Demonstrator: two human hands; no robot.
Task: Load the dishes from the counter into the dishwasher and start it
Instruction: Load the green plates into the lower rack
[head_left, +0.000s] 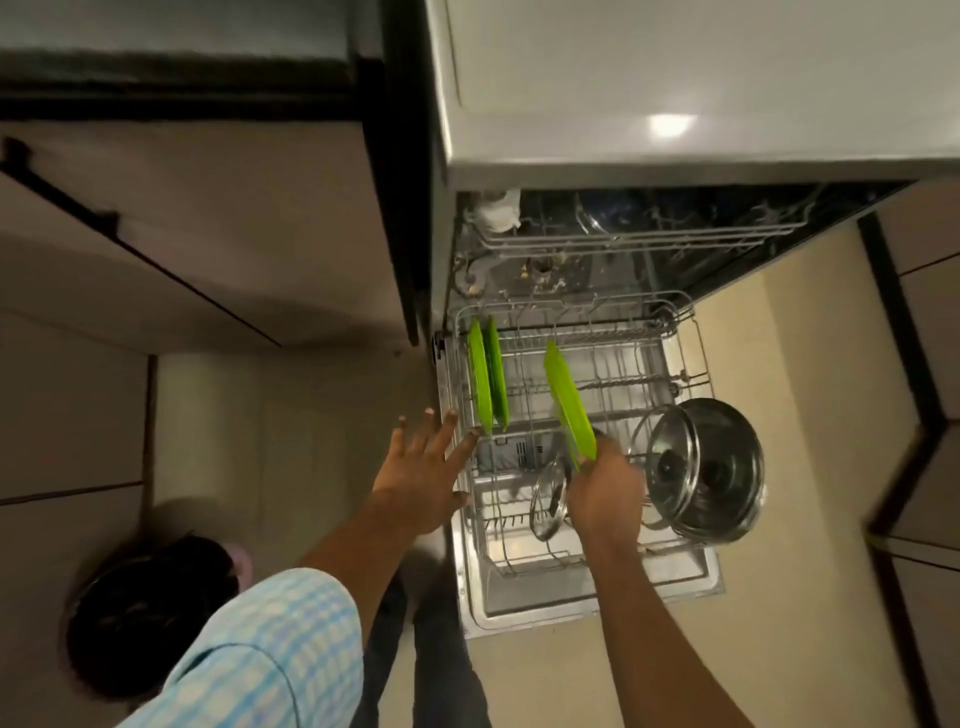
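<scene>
Your right hand grips the near end of the green plate, held on edge over the lower rack, long axis pointing away from you, while your left hand, fingers apart, is at the rack's left rim.

Head view (wide-angle): steep downward look onto pulled-out dishwasher rack, close range.

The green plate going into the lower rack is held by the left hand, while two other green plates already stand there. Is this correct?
Not quite: the head view shows the right hand holding that green plate. The two other green plates do stand in the lower rack.
</scene>
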